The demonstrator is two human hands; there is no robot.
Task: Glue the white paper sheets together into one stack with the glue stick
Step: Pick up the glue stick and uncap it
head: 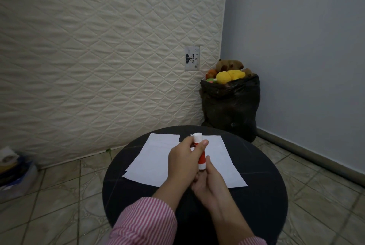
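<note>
Two hands on one glue stick.
Left hand pinches its cap end, right hand grips its base; flat white sheets on round black bench.

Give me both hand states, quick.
Left hand: closed on the upper part of the glue stick.
Right hand: closed on the glue stick's lower end.

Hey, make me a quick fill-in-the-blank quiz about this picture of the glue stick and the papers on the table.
1. Both hands hold the red and white ____ above the table.
2. The white paper sheets lie on a round ____ table.
3. The left hand grips the stick near its ____ cap.
4. The right hand holds the stick's ____ end.

Missing words: glue stick; black; white; lower
</note>
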